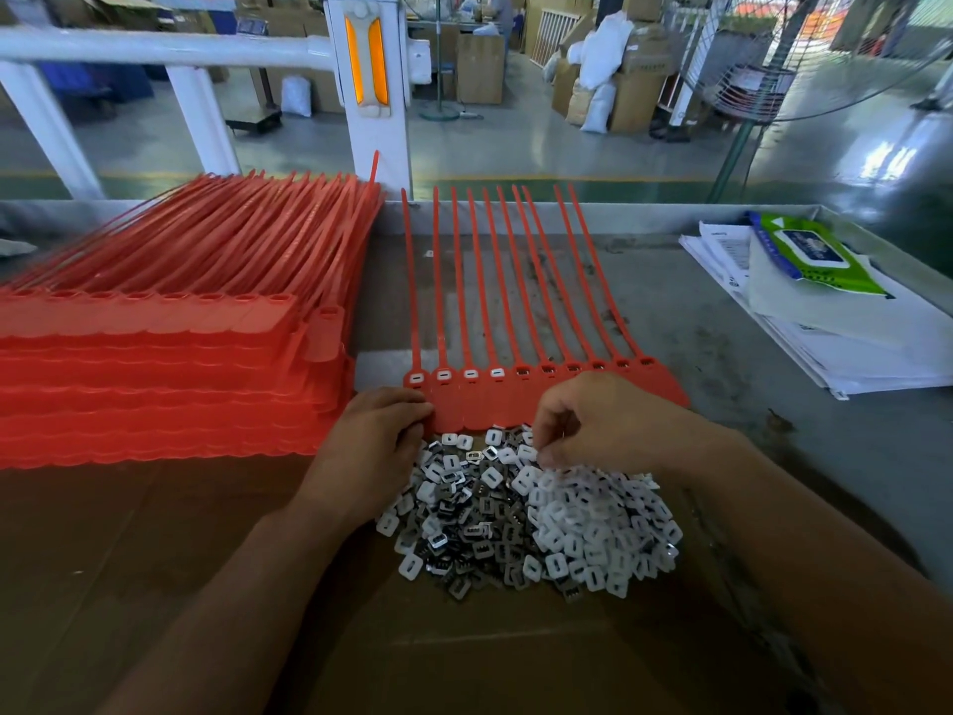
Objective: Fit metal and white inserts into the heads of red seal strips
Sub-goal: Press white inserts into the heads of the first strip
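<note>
Red seal strips (515, 322) just beyond both hands, inserts (541, 523) between

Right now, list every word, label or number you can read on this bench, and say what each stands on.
No text here can be read.
Wipes pack: print on its blue and white label, too blurred to read.
Papers: lines of print, too small to read.
Strips and inserts: no print that I can make out.
</note>
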A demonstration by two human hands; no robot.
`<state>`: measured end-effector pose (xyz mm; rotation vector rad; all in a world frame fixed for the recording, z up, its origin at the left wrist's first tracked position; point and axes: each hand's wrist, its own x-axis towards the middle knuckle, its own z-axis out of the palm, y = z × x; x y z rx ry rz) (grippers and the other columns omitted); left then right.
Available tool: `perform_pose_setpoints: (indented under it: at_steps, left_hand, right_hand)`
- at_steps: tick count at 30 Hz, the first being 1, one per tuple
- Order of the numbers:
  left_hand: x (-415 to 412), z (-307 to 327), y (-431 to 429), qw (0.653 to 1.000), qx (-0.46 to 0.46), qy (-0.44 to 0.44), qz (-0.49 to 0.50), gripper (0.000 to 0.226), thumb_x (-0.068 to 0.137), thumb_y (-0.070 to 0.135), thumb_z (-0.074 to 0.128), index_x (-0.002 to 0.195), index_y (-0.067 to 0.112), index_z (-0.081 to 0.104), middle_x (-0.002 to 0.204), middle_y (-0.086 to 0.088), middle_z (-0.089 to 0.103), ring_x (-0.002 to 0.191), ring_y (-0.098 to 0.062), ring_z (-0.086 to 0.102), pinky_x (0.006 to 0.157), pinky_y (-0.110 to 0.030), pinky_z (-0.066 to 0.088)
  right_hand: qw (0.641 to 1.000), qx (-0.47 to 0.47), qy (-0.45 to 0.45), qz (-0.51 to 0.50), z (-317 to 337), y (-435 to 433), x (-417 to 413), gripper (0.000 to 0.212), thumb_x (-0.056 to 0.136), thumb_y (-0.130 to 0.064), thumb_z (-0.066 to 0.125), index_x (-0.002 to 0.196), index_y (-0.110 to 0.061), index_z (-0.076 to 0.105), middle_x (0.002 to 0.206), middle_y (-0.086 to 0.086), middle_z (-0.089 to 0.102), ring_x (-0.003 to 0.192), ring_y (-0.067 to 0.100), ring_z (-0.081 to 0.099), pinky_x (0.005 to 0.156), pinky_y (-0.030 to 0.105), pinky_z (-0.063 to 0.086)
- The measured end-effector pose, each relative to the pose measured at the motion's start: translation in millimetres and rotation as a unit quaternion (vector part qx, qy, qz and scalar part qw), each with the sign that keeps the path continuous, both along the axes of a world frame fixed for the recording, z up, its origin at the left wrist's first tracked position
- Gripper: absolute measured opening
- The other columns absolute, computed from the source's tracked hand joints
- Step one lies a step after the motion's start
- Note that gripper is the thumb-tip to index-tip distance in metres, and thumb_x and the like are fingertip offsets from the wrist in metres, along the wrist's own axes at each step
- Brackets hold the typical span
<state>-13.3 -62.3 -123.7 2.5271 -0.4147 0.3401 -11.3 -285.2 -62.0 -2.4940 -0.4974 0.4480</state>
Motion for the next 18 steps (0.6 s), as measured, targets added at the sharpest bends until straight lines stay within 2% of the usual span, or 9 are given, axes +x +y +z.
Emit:
perform_pose_setpoints:
  at_steps: [8, 12, 14, 18]
  left_hand:
    - [0, -1, 0, 1.0, -0.001, 0.0, 0.0, 0.028, 0.09, 0.008, 0.054, 0.116, 0.01, 0.064, 0.124, -0.001, 0.058, 0.118, -0.015, 0.044, 0.096, -0.016, 0.025]
    - [0, 0, 0, 1.0, -0.002, -0.001, 0.0, 0.029, 0.09, 0.008, 0.053, 0.117, 0.01, 0.063, 0.125, -0.001, 0.057, 0.119, -0.014, 0.043, 0.095, -0.015, 0.024]
    - [-1, 0, -1, 1.0, -0.005, -0.001, -0.001, 0.029, 0.091, 0.009, 0.052, 0.118, 0.011, 0.063, 0.125, -0.001, 0.057, 0.119, -0.013, 0.043, 0.094, -0.014, 0.023]
    - [-1, 1, 0, 1.0, -0.007, -0.001, -0.003, 0.029, 0.091, 0.008, 0.052, 0.117, 0.01, 0.063, 0.125, -0.001, 0.057, 0.118, -0.013, 0.043, 0.095, -0.015, 0.024]
  right_hand:
    - [0.994, 0.062, -0.055, -0.072, 3, -6, 15, 0.02, 0.08, -0.017, 0.07, 0.073, -0.034, 0.063, 0.069, -0.016, 0.062, 0.065, -0.009, 0.057, 0.058, 0.006, 0.041]
    - [0.98, 0.105, -0.068, -0.152, -4, -6, 36, 0.019, 0.083, -0.012, 0.067, 0.073, -0.026, 0.059, 0.07, -0.005, 0.067, 0.07, 0.01, 0.064, 0.071, 0.027, 0.051]
    - [0.976, 0.101, -0.069, -0.179, -9, -4, 46, 0.017, 0.083, -0.013, 0.066, 0.072, -0.024, 0.059, 0.07, -0.004, 0.066, 0.069, 0.011, 0.063, 0.073, 0.031, 0.052]
    - [0.971, 0.084, -0.079, -0.21, -15, 4, 60, 0.012, 0.082, -0.015, 0.068, 0.074, -0.022, 0.063, 0.078, -0.006, 0.063, 0.075, 0.007, 0.057, 0.068, 0.022, 0.042]
